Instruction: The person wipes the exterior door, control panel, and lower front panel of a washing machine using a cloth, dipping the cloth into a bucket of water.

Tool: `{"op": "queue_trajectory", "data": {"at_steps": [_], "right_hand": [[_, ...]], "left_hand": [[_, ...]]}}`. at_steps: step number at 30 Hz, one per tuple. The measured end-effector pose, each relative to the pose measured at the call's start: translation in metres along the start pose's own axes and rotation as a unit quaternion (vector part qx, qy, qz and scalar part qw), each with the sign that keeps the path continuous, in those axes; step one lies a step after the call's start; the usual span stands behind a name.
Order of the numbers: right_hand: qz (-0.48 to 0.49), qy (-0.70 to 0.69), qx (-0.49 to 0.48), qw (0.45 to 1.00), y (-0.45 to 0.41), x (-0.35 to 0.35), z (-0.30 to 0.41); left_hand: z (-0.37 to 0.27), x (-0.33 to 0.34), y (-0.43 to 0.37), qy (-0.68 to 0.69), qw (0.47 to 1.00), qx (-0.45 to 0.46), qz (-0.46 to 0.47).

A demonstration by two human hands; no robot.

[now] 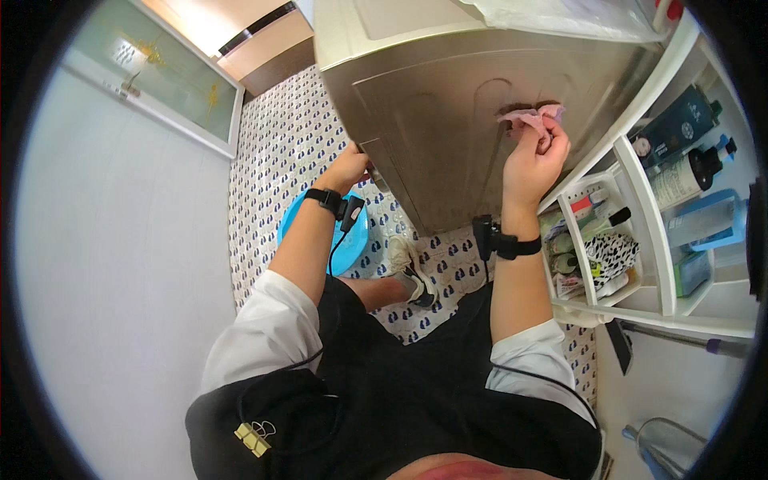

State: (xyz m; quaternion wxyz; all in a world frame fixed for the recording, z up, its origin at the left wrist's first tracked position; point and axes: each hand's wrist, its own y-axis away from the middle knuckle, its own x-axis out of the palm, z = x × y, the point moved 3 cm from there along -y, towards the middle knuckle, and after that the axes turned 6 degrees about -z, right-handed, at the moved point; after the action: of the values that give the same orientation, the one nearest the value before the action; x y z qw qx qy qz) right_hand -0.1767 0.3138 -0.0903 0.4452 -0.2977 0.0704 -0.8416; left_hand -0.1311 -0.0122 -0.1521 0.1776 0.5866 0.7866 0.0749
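Observation:
My right hand [537, 156] holds a crumpled pink cloth [531, 123] against the side panel of a large metallic-coloured appliance [432, 120]. A dark smear or shadow shows on the panel just above the cloth. My left hand [348, 168] is at the appliance's left vertical edge, its fingers partly hidden behind that edge; something reddish shows by the fingertips, too small to name. Beneath my left forearm, a blue plastic basin [357, 240] stands on the patterned floor. Each wrist wears a black strap with a small device and a cable.
To the right stands a white shelf unit [645, 222] with bottles and a white basket [591, 300] of toiletries. A pale wall [120, 210] and a framed glass door [174, 72] are on the left. Plastic sheeting [558, 18] lies on the appliance's top.

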Motion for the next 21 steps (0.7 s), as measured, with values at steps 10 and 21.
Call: {"op": "queue_trajectory", "data": {"at_steps": [10,21], "right_hand": [[-0.054,0.047,-0.040,0.997,-0.012,0.032,0.009],[0.065,0.178,-0.342,0.920,0.030,0.099,0.076]], "left_hand": [[0.011,-0.011,-0.002,-0.065,0.996,0.059,0.031],[0.030,-0.025,-0.011,0.015,0.992,0.118,0.050]]}}
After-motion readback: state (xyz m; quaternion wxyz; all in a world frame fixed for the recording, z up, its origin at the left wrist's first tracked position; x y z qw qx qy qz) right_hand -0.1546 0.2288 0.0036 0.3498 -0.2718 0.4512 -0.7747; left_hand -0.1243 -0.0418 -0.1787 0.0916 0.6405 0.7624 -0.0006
